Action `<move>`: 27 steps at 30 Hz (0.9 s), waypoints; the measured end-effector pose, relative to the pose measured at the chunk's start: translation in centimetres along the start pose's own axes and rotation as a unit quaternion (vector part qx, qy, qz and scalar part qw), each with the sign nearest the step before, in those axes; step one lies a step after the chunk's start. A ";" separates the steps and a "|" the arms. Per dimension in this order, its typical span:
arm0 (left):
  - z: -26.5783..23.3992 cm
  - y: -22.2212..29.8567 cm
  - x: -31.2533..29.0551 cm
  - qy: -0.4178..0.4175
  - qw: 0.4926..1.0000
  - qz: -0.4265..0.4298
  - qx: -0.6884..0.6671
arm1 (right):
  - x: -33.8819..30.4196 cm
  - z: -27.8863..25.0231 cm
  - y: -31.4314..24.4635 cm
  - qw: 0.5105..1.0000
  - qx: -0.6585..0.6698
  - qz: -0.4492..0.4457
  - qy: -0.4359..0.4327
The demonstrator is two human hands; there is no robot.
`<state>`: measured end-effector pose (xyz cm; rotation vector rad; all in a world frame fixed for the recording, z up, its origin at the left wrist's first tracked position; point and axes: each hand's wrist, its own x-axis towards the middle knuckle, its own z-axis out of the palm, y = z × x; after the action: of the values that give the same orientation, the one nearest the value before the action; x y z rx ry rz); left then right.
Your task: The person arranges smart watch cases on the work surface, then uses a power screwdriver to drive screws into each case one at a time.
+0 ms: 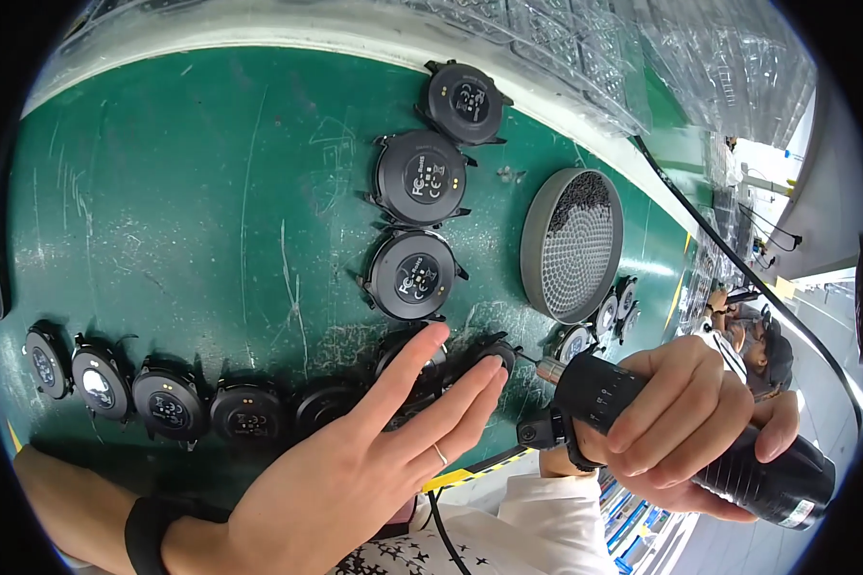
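My right hand (686, 412) is wrapped round a black electric screwdriver (599, 391), whose bit points left at a watch case (489, 353). I cannot tell whether the tip is seated in a screw. My left hand (345, 479) lies stretched out, fingertips over this case and the one beside it, partly hiding both. Black round watch cases, backs up, form a column ahead: a far one (465, 101), a middle one (420, 180) and a near one (412, 273). Several more run leftward in a row, among them a case (168, 402) near my left forearm.
A round grey dish (537, 244) with a dimpled base and small dark screws stands right of the column. More watch cases (575, 342) lie beyond the screwdriver. Clear plastic trays (710, 67) stack behind the green mat (182, 192). A black cable (700, 216) crosses the right. Another person (772, 350) is farther off.
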<state>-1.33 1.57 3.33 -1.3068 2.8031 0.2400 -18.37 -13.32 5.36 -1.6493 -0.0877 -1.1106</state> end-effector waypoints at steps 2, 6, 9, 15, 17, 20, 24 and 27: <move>-0.1 -0.1 0.1 -0.006 1.000 0.000 0.003 | 0.0 0.1 0.1 1.000 0.004 -0.006 0.014; 0.2 -0.1 0.1 -0.001 1.000 -0.003 -0.005 | -0.1 0.5 0.6 0.999 0.007 -0.014 0.035; 0.4 0.1 0.0 0.006 1.000 -0.008 -0.008 | -0.2 0.5 0.6 0.999 0.003 -0.012 0.036; 0.5 0.2 -0.1 0.009 1.000 -0.014 -0.010 | -0.2 0.7 0.7 1.000 -0.013 0.017 0.010; 0.4 0.1 -0.1 0.004 1.000 -0.011 -0.011 | -0.2 0.6 0.8 1.000 -0.004 0.015 0.000; 0.2 0.0 0.0 -0.001 1.000 -0.014 -0.013 | -0.4 0.6 1.3 1.000 0.019 0.012 -0.016; 0.3 0.1 0.1 -0.007 1.000 -0.016 -0.013 | -0.6 0.8 1.5 0.999 0.042 -0.006 -0.020; 0.2 0.2 0.0 -0.008 1.000 -0.016 -0.006 | -0.3 1.1 1.4 0.999 0.015 0.015 -0.033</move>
<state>-1.47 1.72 3.13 -1.3441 2.7701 0.2640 -17.08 -12.87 4.16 -1.6551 -0.1226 -1.0271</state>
